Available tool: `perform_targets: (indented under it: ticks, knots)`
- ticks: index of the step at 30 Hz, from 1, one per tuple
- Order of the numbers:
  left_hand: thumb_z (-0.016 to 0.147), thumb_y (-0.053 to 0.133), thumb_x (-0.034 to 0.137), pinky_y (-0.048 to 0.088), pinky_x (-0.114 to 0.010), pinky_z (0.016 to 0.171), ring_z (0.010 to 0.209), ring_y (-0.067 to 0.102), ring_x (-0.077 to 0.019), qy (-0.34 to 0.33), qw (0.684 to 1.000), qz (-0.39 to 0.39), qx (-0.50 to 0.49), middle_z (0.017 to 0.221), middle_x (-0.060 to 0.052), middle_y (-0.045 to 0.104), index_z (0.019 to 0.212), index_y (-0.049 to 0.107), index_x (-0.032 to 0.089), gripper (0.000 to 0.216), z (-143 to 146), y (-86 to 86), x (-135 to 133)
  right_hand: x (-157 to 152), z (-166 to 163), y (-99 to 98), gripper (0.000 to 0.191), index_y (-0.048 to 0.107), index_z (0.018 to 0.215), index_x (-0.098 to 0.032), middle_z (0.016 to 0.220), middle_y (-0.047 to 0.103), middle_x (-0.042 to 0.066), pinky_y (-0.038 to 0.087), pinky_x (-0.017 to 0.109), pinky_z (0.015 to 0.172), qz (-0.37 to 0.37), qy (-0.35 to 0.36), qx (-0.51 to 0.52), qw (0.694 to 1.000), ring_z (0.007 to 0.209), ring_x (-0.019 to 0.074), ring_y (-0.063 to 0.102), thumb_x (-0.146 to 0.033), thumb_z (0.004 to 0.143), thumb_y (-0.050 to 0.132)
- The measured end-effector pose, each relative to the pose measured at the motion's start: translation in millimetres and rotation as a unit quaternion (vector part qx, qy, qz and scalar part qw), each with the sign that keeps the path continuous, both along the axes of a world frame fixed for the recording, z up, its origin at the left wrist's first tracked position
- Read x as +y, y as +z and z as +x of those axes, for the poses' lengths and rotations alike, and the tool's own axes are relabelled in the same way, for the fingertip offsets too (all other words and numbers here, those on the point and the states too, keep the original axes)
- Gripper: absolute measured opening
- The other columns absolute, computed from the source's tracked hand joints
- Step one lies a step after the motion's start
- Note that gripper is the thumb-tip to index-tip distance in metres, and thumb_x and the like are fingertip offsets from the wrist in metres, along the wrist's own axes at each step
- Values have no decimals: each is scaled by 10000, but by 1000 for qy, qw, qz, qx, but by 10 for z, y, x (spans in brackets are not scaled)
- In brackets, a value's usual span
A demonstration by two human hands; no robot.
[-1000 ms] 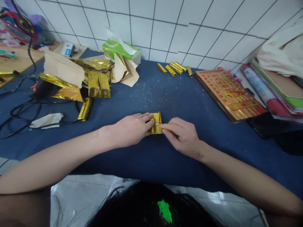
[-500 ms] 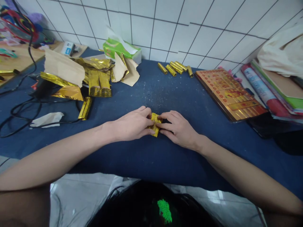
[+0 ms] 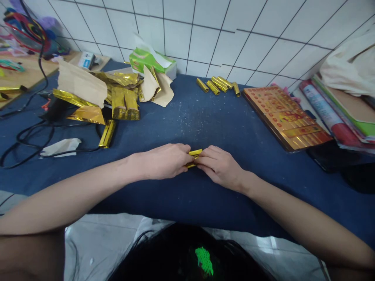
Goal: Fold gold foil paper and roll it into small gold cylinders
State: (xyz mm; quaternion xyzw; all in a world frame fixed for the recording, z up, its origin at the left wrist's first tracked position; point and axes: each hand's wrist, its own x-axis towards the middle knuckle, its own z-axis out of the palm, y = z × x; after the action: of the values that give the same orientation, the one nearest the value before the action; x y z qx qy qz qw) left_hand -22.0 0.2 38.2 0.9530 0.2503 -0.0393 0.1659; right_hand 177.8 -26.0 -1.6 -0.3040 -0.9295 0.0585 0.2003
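Observation:
Between my two hands, low over the dark blue cloth [image 3: 181,203], is a piece of gold foil paper [image 3: 195,152], mostly covered by fingers. My left hand [image 3: 166,160] closes on its left side, and my right hand [image 3: 219,166] pinches it from the right. Only thin gold strips show between the fingertips, so its full shape is hidden. Several rolled gold foil tubes [image 3: 219,84] lie together near the wall. A folded gold strip [image 3: 108,134] rests to the left of my left hand.
Crumpled gold and brown paper [image 3: 83,84] heaps at the left, beside a green tissue box [image 3: 152,62] and a looped black cable [image 3: 35,127]. On the right are a flat gold-and-red box [image 3: 287,117], a stack of books [image 3: 345,105] and a white cloth bag [image 3: 348,70].
The gold foil paper, formerly showing as an upright rectangle between the fingers, now shows as narrow slanting strips. Both hands have shifted slightly downward and closed more around it.

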Motion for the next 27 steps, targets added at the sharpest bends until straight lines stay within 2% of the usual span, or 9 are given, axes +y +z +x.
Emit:
perform_targets:
  ticks: [7,14,19,23,27]
  knots:
    - [843,377,106,393,-236,612,642,517,-116,7,1000,-18,2,762,-34,532,828,609,141,235,-2,35,19,11,-42,-25,167,620,853,-130,762,626,57,442,296,669,-45,-61,68,995,708,150,516,-160,862,456]
    - [826,392,91,394,-242,616,674,545,-130,19,999,-31,-15,783,-27,555,936,600,158,244,-13,10,52,14,-45,-47,128,612,782,-149,707,625,36,430,284,649,-40,-121,112,986,667,143,500,-185,844,507]
    - [825,411,101,401,-239,651,746,563,-136,26,997,-53,-43,837,-28,577,921,572,157,195,-10,-31,75,25,-65,-35,108,592,772,-151,712,614,30,416,267,648,-62,-128,91,986,677,140,514,-165,837,508]
    - [809,438,112,396,-226,627,738,556,-131,63,993,-82,-49,830,-19,579,884,523,154,122,-4,-45,83,36,-75,-18,88,569,774,-170,732,603,16,401,264,651,-76,-153,42,984,684,137,528,-189,837,509]
    - [787,452,107,398,-234,646,741,538,-130,83,994,-62,-42,846,-25,539,821,505,157,81,4,-61,66,43,-75,4,89,545,758,-181,745,598,8,390,244,608,-106,-184,11,977,673,129,543,-243,822,544]
